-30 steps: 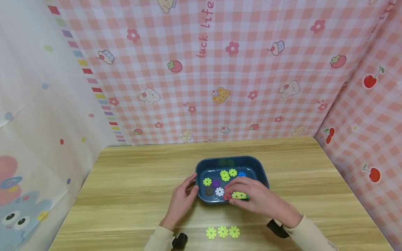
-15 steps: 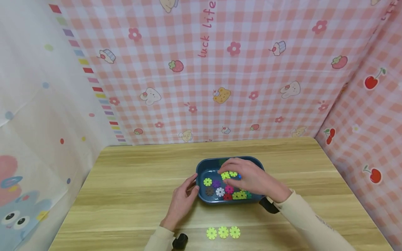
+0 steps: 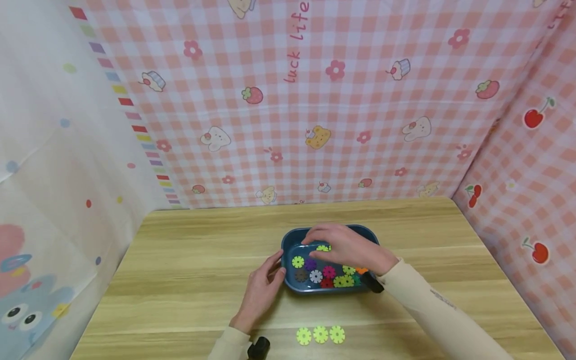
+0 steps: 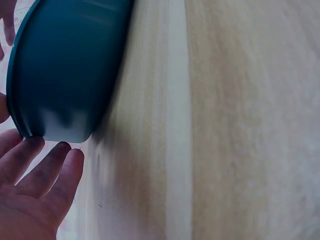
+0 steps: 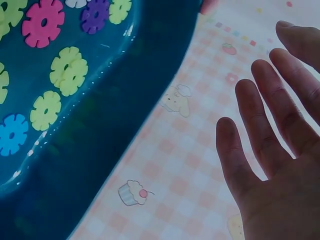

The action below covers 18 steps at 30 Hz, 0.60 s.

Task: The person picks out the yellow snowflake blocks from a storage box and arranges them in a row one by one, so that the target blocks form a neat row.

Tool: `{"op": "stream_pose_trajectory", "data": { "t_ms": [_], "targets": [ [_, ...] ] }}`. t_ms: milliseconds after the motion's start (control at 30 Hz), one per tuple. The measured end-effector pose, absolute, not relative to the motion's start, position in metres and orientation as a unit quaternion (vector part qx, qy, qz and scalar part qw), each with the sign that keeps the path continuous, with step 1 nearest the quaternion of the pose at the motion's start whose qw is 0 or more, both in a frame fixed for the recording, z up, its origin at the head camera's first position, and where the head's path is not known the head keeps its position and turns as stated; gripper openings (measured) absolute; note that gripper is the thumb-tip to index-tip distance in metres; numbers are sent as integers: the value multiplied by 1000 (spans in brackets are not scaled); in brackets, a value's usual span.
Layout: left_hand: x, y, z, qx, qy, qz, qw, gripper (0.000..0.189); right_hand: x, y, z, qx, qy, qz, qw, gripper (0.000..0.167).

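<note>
A dark blue tray (image 3: 291, 250) holds notched plastic discs: yellow (image 3: 298, 261), purple (image 3: 310, 264), brown (image 3: 300, 275), white (image 3: 316, 276), pink (image 3: 329, 272), red (image 3: 327, 283) and others. My left hand (image 3: 262, 290) touches the tray's left end; in the left wrist view its fingertips rest against the tray wall (image 4: 70, 65). Over the back of the tray hovers my right hand (image 3: 346, 246), hiding some discs. The right wrist view shows its fingers (image 5: 257, 130) spread and holding nothing, with a blue disc (image 5: 13, 135) below in the tray.
Three yellow discs (image 3: 320, 334) lie in a row on the wooden table (image 3: 193, 260), in front of the tray. A pink checked cloth (image 3: 288, 165) hangs behind the table, with more printed cloth at both sides. Black wrist straps (image 3: 258, 347) show at the sleeves.
My right hand has moved from the tray's front right to its back, up and leftward. Discs at the front right now show. My left hand stays at the tray's left end.
</note>
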<state>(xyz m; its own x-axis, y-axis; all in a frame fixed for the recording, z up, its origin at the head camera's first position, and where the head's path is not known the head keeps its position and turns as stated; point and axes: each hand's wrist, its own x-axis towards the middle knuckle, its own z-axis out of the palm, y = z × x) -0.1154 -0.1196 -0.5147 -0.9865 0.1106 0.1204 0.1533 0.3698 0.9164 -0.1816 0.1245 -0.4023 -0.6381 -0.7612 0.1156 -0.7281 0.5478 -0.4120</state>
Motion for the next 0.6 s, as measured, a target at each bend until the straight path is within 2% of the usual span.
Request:
{"op": "stream_pose_trajectory", "data": {
  "t_ms": [600],
  "targets": [
    [-116, -119, -516, -80, -830, -552, 21, 46, -212, 111, -434, -410, 875, -233, 107, 33]
  ]
}}
